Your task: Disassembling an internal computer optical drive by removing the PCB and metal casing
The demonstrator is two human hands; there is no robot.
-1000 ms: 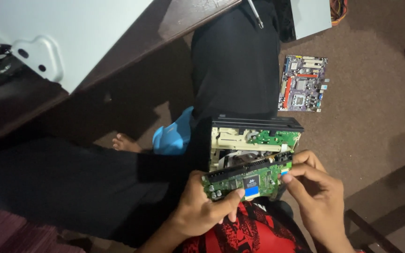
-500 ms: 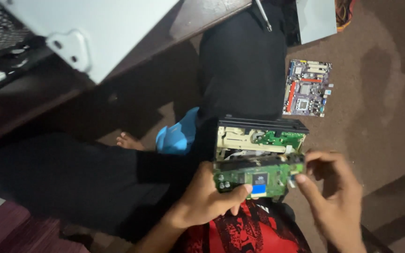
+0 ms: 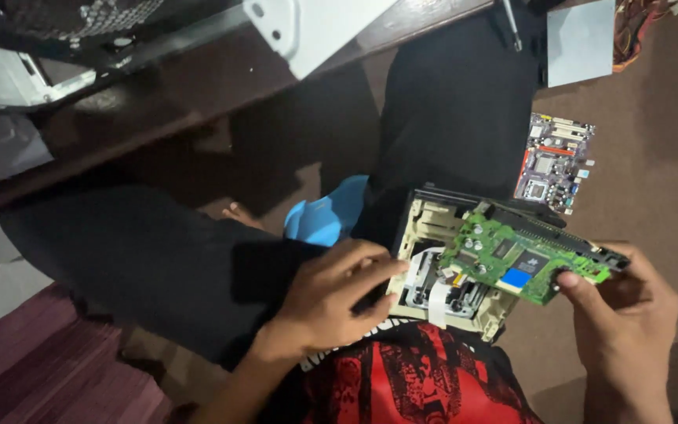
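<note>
**Board tilted off drive, both hands on**

Right hand [image 3: 629,314]: fingers [image 3: 578,284] pinch the right end of the green board [image 3: 523,259], thumb on top; board sits angled over the drive [image 3: 449,275], left end low. Left hand [image 3: 331,294]: fingers [image 3: 374,271] half curled, tips pressed on the drive's beige left edge, gripping it. Drive rests in the lap, over black trousers [image 3: 449,110]; white ribbon [image 3: 437,302] shows inside. Second motherboard [image 3: 552,161] lies on the brown floor [image 3: 661,157], well apart. Blue item [image 3: 323,216] just left of the drive.
</note>
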